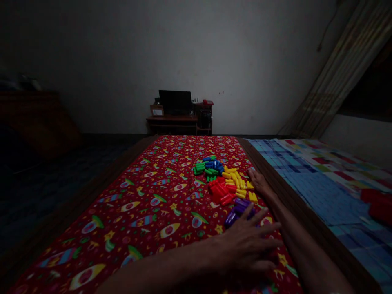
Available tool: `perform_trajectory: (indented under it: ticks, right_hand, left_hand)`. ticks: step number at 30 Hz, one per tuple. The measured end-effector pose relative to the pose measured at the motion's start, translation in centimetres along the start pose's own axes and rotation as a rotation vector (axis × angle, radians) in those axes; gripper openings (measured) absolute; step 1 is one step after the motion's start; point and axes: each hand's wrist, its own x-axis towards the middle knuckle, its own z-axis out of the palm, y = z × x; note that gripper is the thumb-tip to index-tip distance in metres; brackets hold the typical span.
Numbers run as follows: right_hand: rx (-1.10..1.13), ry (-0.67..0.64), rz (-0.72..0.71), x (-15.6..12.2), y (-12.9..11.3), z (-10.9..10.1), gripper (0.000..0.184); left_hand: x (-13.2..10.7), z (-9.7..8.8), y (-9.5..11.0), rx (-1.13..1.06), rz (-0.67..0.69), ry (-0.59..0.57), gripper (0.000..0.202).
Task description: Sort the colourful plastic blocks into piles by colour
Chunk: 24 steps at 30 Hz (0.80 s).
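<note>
My left hand point(247, 241) reaches in from the lower left, palm down, with its fingers spread. Its thumb side is over the purple plastic pieces point(234, 214) and partly hides them. On the far side, my right hand point(259, 182) lies beside the yellow plastic pieces point(237, 179), fingers stretched forward and nothing seen in them. Left of the yellow ones is a heap of red plastic pieces point(222, 190). Green plastic pieces point(199, 168) and blue plastic pieces point(216, 165) lie farther back. All are small, shiny and tube-like; their exact kind is unclear.
The pieces lie on a red patterned cloth point(159, 183) with a dark brown border point(260, 157). To the right is checked blue bedding point(306, 183). A low stand point(171, 119) with a dark screen point(175, 102) is against the far wall. A curtain point(327, 77) hangs right.
</note>
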Motion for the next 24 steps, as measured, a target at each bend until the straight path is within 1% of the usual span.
perform_trajectory:
  ticks: [1, 3, 5, 6, 8, 11, 15, 19, 21, 24]
  right_hand:
    - [0.003, 0.013, 0.002, 0.1, 0.1, 0.0, 0.051]
    - [0.014, 0.032, 0.029, 0.2, 0.3, 0.0, 0.051]
    - [0.011, 0.029, 0.045, 0.3, 0.5, -0.2, 0.05]
    - [0.002, 0.024, 0.038, 0.3, 0.6, -0.2, 0.049]
    - [-0.02, 0.013, -0.006, 0.2, 0.6, -0.2, 0.045]
    - [-0.039, 0.009, -0.077, 0.2, 0.5, 0.0, 0.04]
    - [-0.024, 0.003, -0.124, -0.1, -0.2, 0.0, 0.04]
    - [-0.01, -0.042, -0.069, -0.5, -1.4, -0.2, 0.046]
    - [0.047, -0.076, -0.049, -0.6, -2.1, 0.0, 0.052]
    - [0.172, -0.14, -0.076, -0.5, -3.2, 1.0, 0.063]
  left_hand:
    - [1.4, 1.1, 0.1, 0.033, 0.002, -0.009, 0.041]
    - [2.8, 3.0, -0.5, 0.089, -0.12, -0.03, 0.035]
    - [2.5, 4.1, -1.8, 0.126, -0.226, -0.036, 0.03]
    - [1.9, 4.2, -2.7, 0.142, -0.27, -0.039, 0.029]
    - [0.1, 3.7, -4.5, 0.168, -0.345, -0.06, 0.028]
    - [-3.4, 2.0, -7.0, 0.211, -0.488, -0.094, 0.027]
    - [-8.4, -0.2, -10.3, 0.294, -0.718, -0.079, 0.023]
    - [-13.0, -1.3, -13.0, 0.373, -0.818, -0.02, 0.03]
    - [-14.8, -1.8, -14.1, 0.395, -0.849, -0.012, 0.032]
    - [-17.2, -2.3, -15.5, 0.413, -0.905, 0.009, 0.034]
